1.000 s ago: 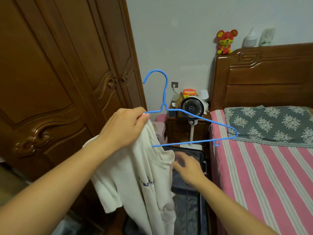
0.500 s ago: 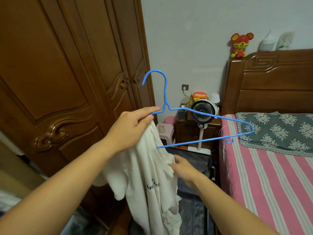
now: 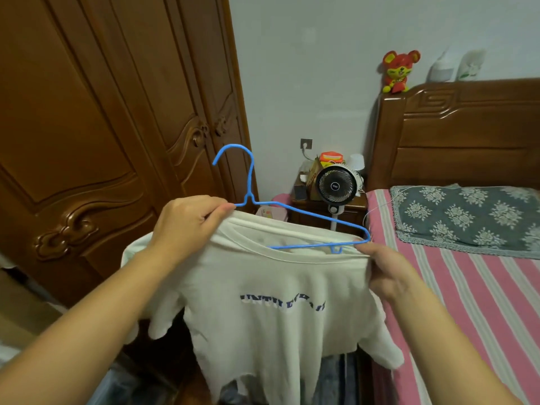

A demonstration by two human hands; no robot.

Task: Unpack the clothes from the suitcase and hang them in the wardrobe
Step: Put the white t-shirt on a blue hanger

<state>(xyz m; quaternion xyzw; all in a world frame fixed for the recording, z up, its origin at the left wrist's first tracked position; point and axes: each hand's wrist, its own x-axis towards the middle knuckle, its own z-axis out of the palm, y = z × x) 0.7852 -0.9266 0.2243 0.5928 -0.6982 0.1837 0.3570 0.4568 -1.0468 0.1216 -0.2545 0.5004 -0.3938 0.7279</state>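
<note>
A carved dark-brown wooden wardrobe (image 3: 96,135) filled the left, its doors closed. To the right lay a bed with a pink-and-grey striped sheet (image 3: 479,302) and a carved wooden headboard (image 3: 464,133). Between them, held up in the air, hung a cream cotton T-shirt with blue lettering (image 3: 280,317), its collar stretched wide. The left hand (image 3: 187,226) pinched the shirt's collar together with the thin blue wire hanger (image 3: 292,211) near its neck. The right hand (image 3: 385,270) gripped the collar's other side, just beside the hanger's far corner. The hanger's lower bar sat inside the neck opening, its hook upright. A small black-and-white fan (image 3: 336,185) stood behind
</note>
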